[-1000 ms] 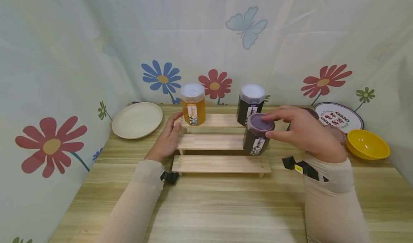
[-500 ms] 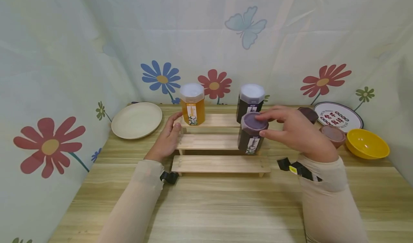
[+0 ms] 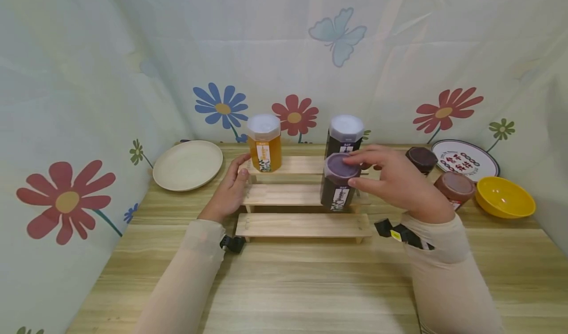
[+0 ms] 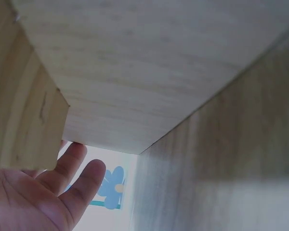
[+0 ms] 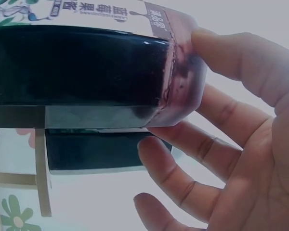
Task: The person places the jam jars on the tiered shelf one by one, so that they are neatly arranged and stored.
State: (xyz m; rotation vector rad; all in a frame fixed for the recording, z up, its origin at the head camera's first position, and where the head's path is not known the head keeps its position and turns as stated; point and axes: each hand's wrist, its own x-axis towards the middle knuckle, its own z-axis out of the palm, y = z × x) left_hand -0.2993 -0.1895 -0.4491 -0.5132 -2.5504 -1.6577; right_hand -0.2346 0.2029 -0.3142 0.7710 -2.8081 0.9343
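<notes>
My right hand (image 3: 397,181) pinches a dark jar (image 3: 329,193) by its purple lid, thumb and fingers around the rim. The jar is upright at the right end of the middle tier of the wooden rack (image 3: 284,225); whether its base touches cannot be told. In the right wrist view the jar (image 5: 77,67) has a white label. My left hand (image 3: 228,192) rests against the rack's left end, its fingers (image 4: 89,180) extended past a wooden leg. An amber jar (image 3: 268,154) stands top left, and another dark jar (image 3: 346,129) with a white lid top right.
A cream plate (image 3: 188,166) leans at the back left. To the right are two lidded jars, one dark (image 3: 421,159) and one reddish brown (image 3: 454,186), a yellow bowl (image 3: 506,198) and a printed white plate (image 3: 466,161). A floral curtain (image 3: 266,53) hangs behind.
My right hand has carried the dark jar leftward over the rack, uncovering more of the two jars at the right. My left hand has stayed put.
</notes>
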